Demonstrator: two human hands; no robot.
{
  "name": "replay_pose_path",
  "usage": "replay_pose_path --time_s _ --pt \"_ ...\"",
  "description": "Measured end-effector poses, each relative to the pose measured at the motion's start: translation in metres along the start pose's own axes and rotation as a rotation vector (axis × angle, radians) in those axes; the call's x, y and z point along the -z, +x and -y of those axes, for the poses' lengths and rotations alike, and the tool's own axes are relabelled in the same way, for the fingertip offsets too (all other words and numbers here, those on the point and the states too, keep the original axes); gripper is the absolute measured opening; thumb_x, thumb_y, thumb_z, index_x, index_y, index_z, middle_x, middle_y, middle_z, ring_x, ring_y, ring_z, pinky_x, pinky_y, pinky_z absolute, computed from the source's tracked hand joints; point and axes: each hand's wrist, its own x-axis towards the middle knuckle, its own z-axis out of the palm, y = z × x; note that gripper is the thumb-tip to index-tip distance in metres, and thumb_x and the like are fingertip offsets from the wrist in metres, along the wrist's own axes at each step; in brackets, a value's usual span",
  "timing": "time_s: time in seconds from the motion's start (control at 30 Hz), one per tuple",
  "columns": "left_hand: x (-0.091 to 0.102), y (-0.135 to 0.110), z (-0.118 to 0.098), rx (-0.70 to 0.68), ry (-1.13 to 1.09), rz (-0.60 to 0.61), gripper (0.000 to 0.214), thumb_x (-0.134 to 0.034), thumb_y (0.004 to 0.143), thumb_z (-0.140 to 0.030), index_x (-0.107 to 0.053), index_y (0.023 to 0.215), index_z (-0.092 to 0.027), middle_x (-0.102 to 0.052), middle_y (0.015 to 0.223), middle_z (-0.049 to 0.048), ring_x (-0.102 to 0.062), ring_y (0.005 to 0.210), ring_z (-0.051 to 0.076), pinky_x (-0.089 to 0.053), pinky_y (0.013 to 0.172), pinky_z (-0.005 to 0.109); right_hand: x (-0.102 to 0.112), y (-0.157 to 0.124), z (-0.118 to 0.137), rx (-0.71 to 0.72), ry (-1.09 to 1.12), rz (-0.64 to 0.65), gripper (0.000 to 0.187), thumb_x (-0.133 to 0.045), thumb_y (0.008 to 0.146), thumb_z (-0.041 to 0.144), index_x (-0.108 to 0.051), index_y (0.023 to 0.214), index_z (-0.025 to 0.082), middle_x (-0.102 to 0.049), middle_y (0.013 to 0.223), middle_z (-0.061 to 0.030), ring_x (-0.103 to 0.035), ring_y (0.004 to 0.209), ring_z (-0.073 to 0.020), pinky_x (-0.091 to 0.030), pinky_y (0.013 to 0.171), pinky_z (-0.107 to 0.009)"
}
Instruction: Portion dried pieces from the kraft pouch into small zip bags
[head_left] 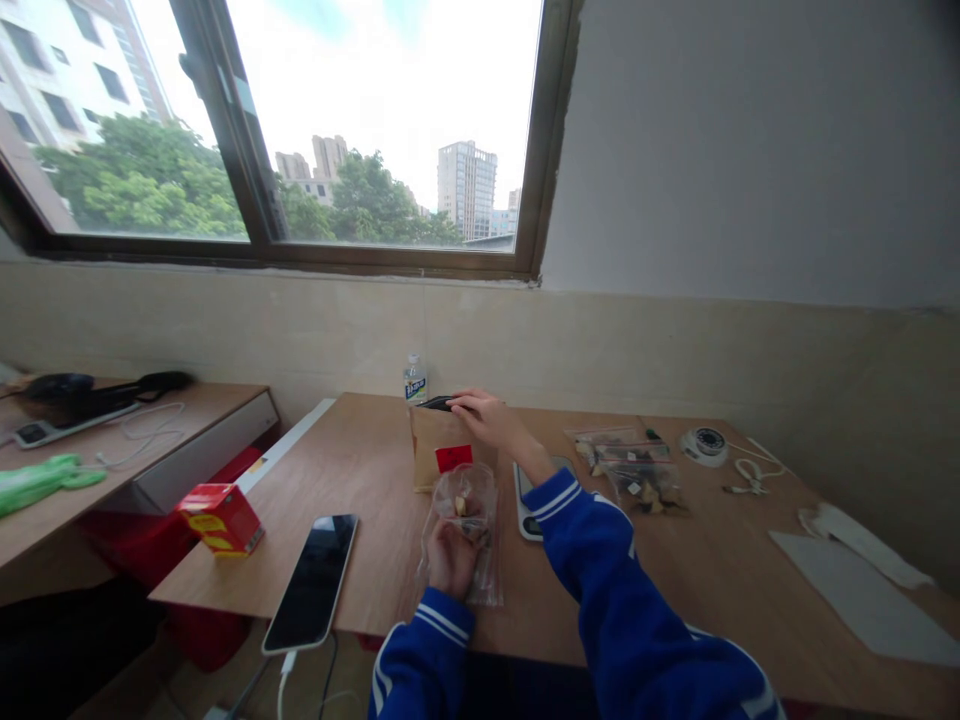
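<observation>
A brown paper bag point(431, 440) with a red label stands upright on the table, and its top looks dark inside. My right hand point(491, 422) is at the bag's upper edge, with the fingertips closed on the rim. In front of the bag, my left hand point(451, 558) curls round a clear plastic cup point(480, 487). A small tan piece point(460, 505) shows in the cup. Under my left hand lies a clear zip bag point(487, 590). A kitchen scale point(528, 525), partly hidden by my right forearm, lies just to the right.
Zip bags with dried pieces point(645, 480) lie at right, near a white dome camera point(705, 446) and a white sheet point(862, 590). At left are a phone point(315, 580) on a cable and a red box point(221, 520). A bottle point(415, 380) stands behind the paper bag.
</observation>
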Motion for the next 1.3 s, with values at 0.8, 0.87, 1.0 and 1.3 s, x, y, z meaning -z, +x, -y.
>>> replay_pose_path --time_s 0.8,0.87,1.0,1.3 --pt "-0.006 -0.007 -0.001 -0.042 0.059 0.044 0.048 -0.043 0.058 -0.001 -0.063 0.098 -0.017 -0.068 0.099 0.0064 -0.063 0.091 0.017 -0.050 0.081 0.029 -0.042 -0.101 -0.020 -0.314 0.250 0.531 0.023 -0.069 0.071 0.028 -0.066 0.090 0.015 -0.064 0.097 -0.0074 -0.058 0.085 -0.0194 -0.046 0.075 -0.030" --pt "-0.008 -0.007 0.000 -0.042 0.087 0.088 0.051 -0.044 0.059 0.000 -0.062 0.103 -0.017 -0.067 0.105 0.0057 -0.061 0.096 0.016 -0.048 0.086 0.028 -0.043 -0.102 -0.025 -0.352 0.325 0.461 0.020 -0.067 0.072 0.030 -0.066 0.086 0.015 -0.065 0.091 -0.0060 -0.058 0.080 -0.0179 -0.045 0.071 -0.029" --pt "-0.012 -0.006 0.005 -0.035 0.163 0.145 0.044 -0.052 0.068 -0.001 -0.059 0.109 -0.016 -0.065 0.111 0.0066 -0.058 0.105 0.017 -0.042 0.094 0.029 -0.041 -0.106 -0.032 -0.503 0.529 0.303 0.027 -0.065 0.072 0.039 -0.063 0.081 0.014 -0.063 0.076 -0.0029 -0.056 0.069 -0.0155 -0.044 0.064 -0.027" --pt "-0.009 -0.002 0.014 -0.019 0.270 0.097 0.026 -0.054 0.079 -0.006 -0.063 0.100 -0.018 -0.068 0.105 0.0085 -0.063 0.098 0.018 -0.042 0.093 0.033 -0.023 -0.113 -0.036 -0.660 0.677 0.288 0.039 -0.066 0.069 0.046 -0.065 0.094 0.016 -0.065 0.090 -0.0049 -0.058 0.081 -0.0168 -0.045 0.074 -0.030"
